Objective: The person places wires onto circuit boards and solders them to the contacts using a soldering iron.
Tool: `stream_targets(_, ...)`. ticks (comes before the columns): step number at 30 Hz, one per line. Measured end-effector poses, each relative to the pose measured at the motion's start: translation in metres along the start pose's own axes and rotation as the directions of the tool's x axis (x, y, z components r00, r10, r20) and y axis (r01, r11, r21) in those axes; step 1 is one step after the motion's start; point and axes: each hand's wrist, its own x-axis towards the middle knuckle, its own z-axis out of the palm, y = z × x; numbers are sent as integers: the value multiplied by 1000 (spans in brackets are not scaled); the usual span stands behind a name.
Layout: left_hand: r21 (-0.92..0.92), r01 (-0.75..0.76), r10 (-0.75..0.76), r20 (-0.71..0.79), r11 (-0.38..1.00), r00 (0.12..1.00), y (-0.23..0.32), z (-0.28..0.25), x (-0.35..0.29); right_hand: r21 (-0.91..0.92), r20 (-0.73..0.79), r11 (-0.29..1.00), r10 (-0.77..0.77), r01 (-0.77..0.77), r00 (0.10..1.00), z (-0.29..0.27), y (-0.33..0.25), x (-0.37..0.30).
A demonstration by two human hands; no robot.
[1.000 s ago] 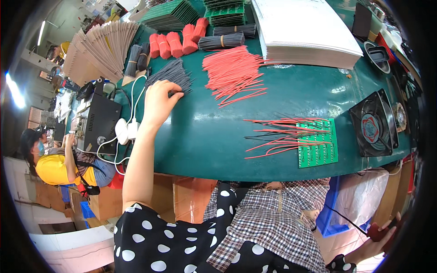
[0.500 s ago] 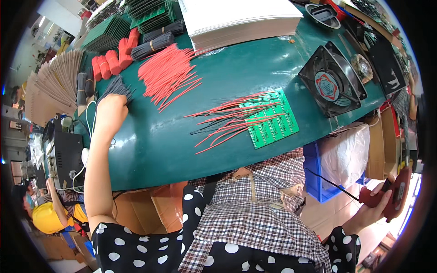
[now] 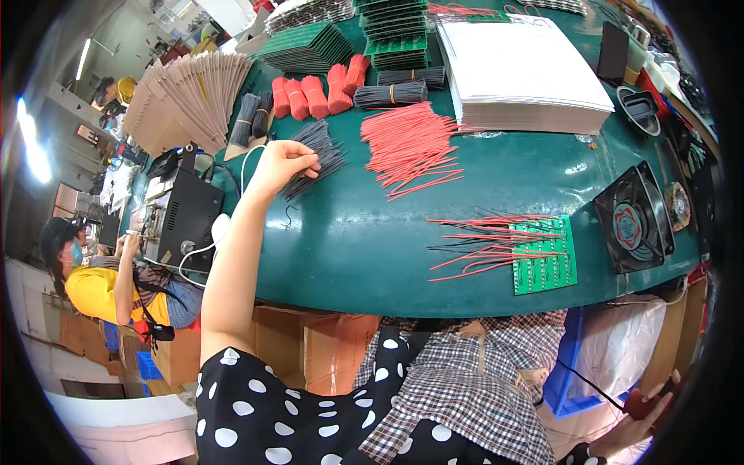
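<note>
My left hand (image 3: 288,164) reaches over a loose pile of black wires (image 3: 319,147), its thumb and fingers pinched together. Whatever may be between the fingertips is too small to make out. At the lower right rim my right hand (image 3: 637,428) grips a red pistol-shaped tool (image 3: 642,404) with a black cord; part of it is lost in the dark edge. On the bench's near right lies a green circuit board (image 3: 552,273), with red and black wires (image 3: 473,246) sticking out past its left side. A pile of loose red wires (image 3: 411,146) lies right of the black pile.
Bundled red wires (image 3: 313,97) and black wires (image 3: 391,94) lie behind the piles. A paper stack (image 3: 527,70) and stacked green boards (image 3: 394,35) stand at the back. At right stands a black fan (image 3: 634,217); at left, a black box (image 3: 190,213). A co-worker in yellow (image 3: 97,291) sits far left.
The view has swung left, so the bench appears farther right. My left hand stays at the black pile, its fingers now showing pinched. The right hand still holds the red tool.
</note>
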Motion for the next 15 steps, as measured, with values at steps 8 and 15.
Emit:
stream_targets(8, 15, -24, 24, -9, 1000, 1000, 15, 4, 1, 175, 277, 966, -235, 191, 932, 1, -6, -1)
stream_targets(15, -377, 313, 98, 761, 872, 642, 139, 155, -93, 64, 630, 966, -235, 251, 741, -20, 51, -29)
